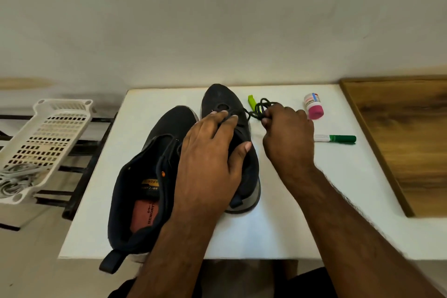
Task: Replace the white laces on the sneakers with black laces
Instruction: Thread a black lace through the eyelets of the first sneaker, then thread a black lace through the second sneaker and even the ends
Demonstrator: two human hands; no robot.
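Head view, left hand (pixel 210 152) flat on sneaker (pixel 232 152), right hand (pixel 287 138) pinching black lace (pixel 262 107), insole (pixel 145 215) reads "MEMORY"

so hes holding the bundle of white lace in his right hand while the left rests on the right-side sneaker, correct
Not quite: the bundled lace in the right hand is black, not white, as the head view shows. The left hand does rest on the right-side sneaker.

Two dark fabric sneakers (pixel 154 176) (pixel 232 138) sit on the worktop. There is one black lace (pixel 260 107), one green marker (pixel 338 139), one pink-capped white bottle (pixel 314 106), and one white slotted plastic basket (pixel 46 143).
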